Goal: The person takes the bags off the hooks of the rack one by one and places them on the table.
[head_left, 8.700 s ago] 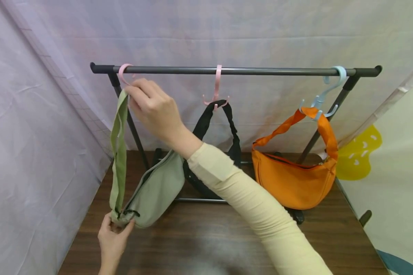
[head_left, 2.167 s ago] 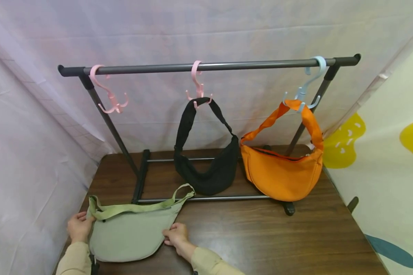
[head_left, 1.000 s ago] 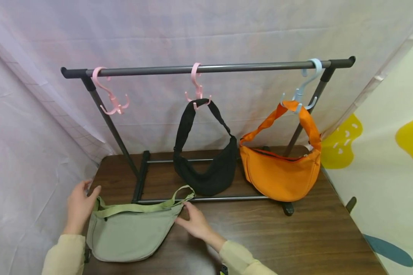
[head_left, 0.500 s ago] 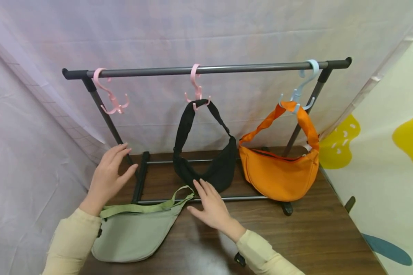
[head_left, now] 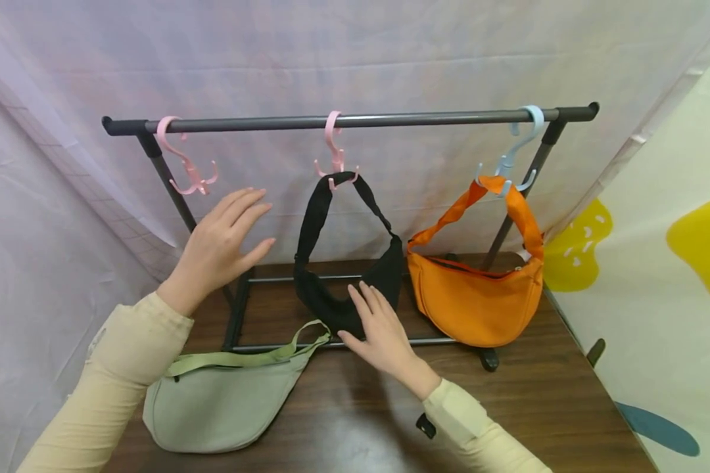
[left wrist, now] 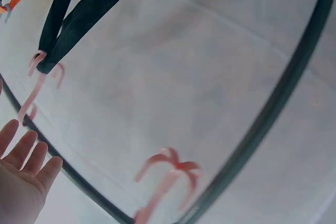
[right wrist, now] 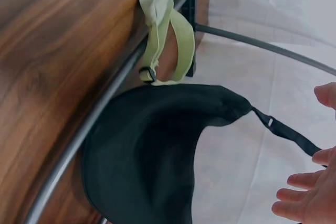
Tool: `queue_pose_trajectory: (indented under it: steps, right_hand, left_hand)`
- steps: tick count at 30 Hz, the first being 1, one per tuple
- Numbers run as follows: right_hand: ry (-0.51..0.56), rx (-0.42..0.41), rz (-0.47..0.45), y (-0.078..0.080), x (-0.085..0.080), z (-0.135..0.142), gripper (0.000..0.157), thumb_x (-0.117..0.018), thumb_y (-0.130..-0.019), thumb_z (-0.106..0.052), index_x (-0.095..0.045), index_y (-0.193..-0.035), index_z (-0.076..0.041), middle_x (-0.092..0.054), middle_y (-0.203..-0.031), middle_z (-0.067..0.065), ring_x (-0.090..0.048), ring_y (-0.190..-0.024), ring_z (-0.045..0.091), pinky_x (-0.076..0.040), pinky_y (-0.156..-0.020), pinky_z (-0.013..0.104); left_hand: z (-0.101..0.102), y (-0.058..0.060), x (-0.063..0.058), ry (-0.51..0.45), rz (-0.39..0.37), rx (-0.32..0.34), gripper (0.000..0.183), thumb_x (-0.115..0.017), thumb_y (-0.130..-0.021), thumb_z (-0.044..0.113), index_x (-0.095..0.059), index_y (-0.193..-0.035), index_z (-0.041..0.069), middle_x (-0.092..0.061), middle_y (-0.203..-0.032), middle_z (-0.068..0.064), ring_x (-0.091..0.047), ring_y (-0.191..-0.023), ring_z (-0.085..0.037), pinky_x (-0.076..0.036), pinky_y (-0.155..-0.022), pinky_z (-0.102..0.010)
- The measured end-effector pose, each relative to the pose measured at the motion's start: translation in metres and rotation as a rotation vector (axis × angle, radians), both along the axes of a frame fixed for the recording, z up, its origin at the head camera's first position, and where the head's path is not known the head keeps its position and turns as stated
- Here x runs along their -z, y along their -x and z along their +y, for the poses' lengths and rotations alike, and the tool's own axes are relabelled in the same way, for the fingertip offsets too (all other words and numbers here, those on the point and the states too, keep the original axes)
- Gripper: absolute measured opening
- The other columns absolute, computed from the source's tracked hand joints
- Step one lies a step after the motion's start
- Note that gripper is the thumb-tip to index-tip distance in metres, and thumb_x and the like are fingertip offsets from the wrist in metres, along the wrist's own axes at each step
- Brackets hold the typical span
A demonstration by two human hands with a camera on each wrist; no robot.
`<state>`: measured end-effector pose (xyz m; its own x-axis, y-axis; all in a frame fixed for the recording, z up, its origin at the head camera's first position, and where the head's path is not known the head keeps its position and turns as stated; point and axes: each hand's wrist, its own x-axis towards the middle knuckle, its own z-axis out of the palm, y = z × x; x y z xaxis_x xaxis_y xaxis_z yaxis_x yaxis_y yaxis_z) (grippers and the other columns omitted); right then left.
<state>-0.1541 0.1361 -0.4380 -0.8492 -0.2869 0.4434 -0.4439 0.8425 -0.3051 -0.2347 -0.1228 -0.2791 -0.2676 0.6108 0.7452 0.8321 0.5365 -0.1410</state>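
My left hand (head_left: 215, 246) is raised in the air, fingers extended and holding nothing, below and right of the bare left pink hook (head_left: 192, 176). In the head view, my right hand (head_left: 384, 335) overlaps the lower part of the black shoulder bag (head_left: 325, 299), its fingers fairly straight. The right wrist view shows a gap between that hand and the bag's body (right wrist: 152, 145). The black bag hangs by its strap from the middle pink hook (head_left: 334, 148). A grey-green shoulder bag (head_left: 219, 407) lies on the table at the front left, its light-green strap (head_left: 236, 358) along the top.
A dark metal rack (head_left: 260, 123) spans the brown wooden table (head_left: 343, 427). At its right, a light-blue hook (head_left: 511, 151) bears an orange shoulder bag (head_left: 479, 299). White curtains (head_left: 426, 52) stand behind and to the left.
The grey-green bag went from beside the left hook to the table. Both hands have since let go of it; the left rose toward the rack, the right moved right, before the black bag.
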Motion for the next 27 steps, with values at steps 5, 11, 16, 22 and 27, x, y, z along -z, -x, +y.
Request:
queue_pose_trajectory:
  steps: [5, 11, 16, 22, 27]
  right_hand:
    - [-0.013, 0.02, -0.005, 0.005, -0.006, 0.004, 0.074, -0.065, -0.08, -0.039, -0.033, -0.14, -0.008, -0.035, -0.139, 0.02, -0.034, -0.126, 0.037, -0.032, -0.101, 0.049]
    - [0.0, 0.022, -0.007, 0.008, -0.01, 0.006, 0.073, -0.065, -0.08, -0.039, -0.035, -0.139, -0.007, -0.035, -0.14, 0.02, -0.034, -0.126, 0.037, -0.032, -0.101, 0.048]
    - [-0.002, 0.024, 0.0, 0.009, -0.01, 0.009, 0.072, -0.064, -0.08, -0.039, -0.035, -0.138, -0.007, -0.035, -0.139, 0.02, -0.034, -0.125, 0.037, -0.033, -0.101, 0.048]
    - [0.006, 0.037, 0.028, 0.011, -0.012, 0.012, 0.072, -0.068, -0.078, -0.036, -0.038, -0.137, -0.006, -0.038, -0.136, 0.021, -0.037, -0.123, 0.039, -0.034, -0.099, 0.049]
    - [0.006, 0.036, 0.027, 0.013, -0.013, 0.014, 0.072, -0.068, -0.078, -0.036, -0.038, -0.137, -0.005, -0.038, -0.136, 0.022, -0.037, -0.123, 0.039, -0.034, -0.099, 0.049]
  left_hand:
    - [0.017, 0.009, -0.021, 0.049, 0.042, 0.004, 0.048, -0.072, -0.074, 0.015, -0.056, -0.114, -0.006, -0.051, -0.123, -0.023, -0.045, -0.116, -0.036, -0.035, -0.1, -0.042]
    - [0.036, 0.019, -0.043, 0.056, 0.054, 0.004, 0.047, -0.071, -0.076, 0.015, -0.055, -0.115, -0.005, -0.051, -0.125, -0.022, -0.044, -0.117, -0.034, -0.033, -0.103, -0.038]
    - [0.052, 0.028, -0.056, 0.052, 0.064, 0.011, 0.047, -0.07, -0.076, 0.015, -0.055, -0.116, -0.005, -0.05, -0.125, -0.021, -0.044, -0.118, -0.032, -0.032, -0.103, -0.037]
    - [0.066, 0.037, -0.065, 0.037, 0.077, 0.004, 0.044, -0.067, -0.079, 0.014, -0.055, -0.117, -0.004, -0.051, -0.124, -0.02, -0.045, -0.118, -0.031, -0.03, -0.105, -0.034]
    - [0.074, 0.044, -0.072, 0.034, 0.068, 0.0, 0.044, -0.067, -0.078, 0.012, -0.054, -0.117, -0.004, -0.052, -0.124, -0.019, -0.045, -0.119, -0.03, -0.03, -0.105, -0.033]
